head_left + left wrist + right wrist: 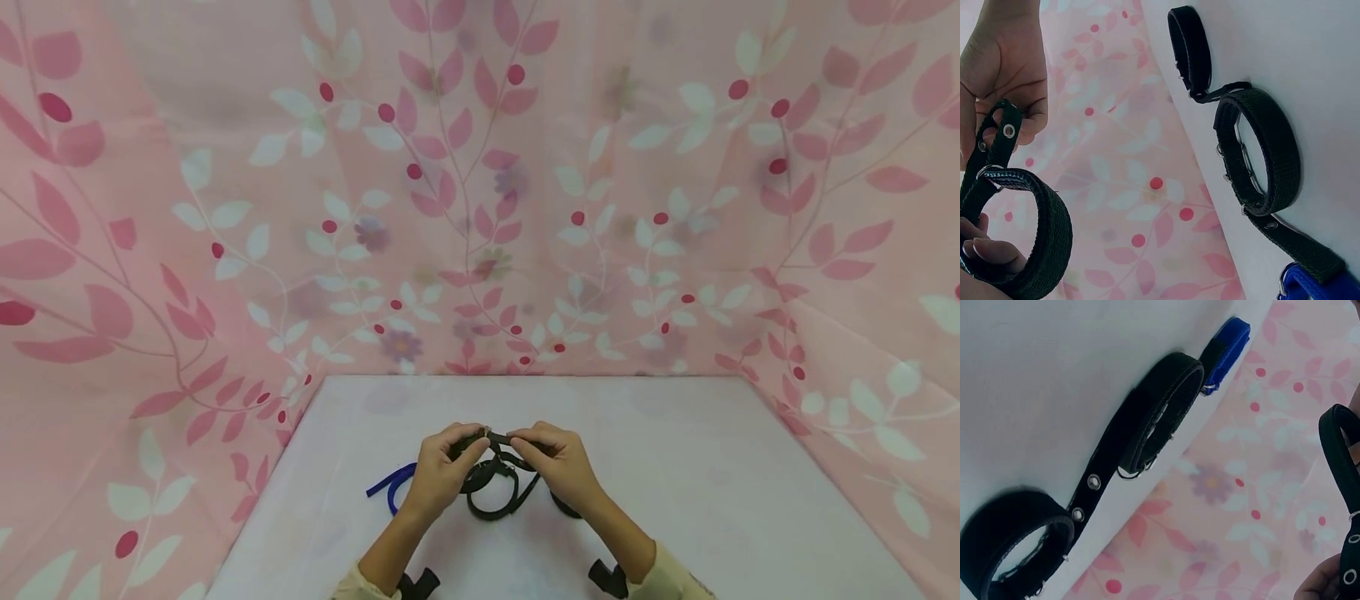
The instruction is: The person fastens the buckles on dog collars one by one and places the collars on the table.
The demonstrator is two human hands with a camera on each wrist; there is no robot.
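Observation:
Between both hands is a dark green webbing collar (pixel 1057 234) with a metal ring and eyelets, held above the white table. My left hand (pixel 438 473) holds its looped part; in the left wrist view, left fingers (pixel 997 253) show inside the loop. My right hand (pixel 564 467) pinches the eyelet strap (pixel 1007 134), which bends back at the fingers. The strap passes by the metal ring at the loop. On the table below lie another dark collar (pixel 1288 156), buckled into a ring, a smaller dark collar (pixel 1200 53) and a blue collar (pixel 390 481).
A white table (pixel 697 483) spreads under the hands. Pink floral cloth (pixel 480 208) hangs behind it and along both sides. Dark wrist-worn devices (pixel 423 583) show at the bottom edge by the sleeves.

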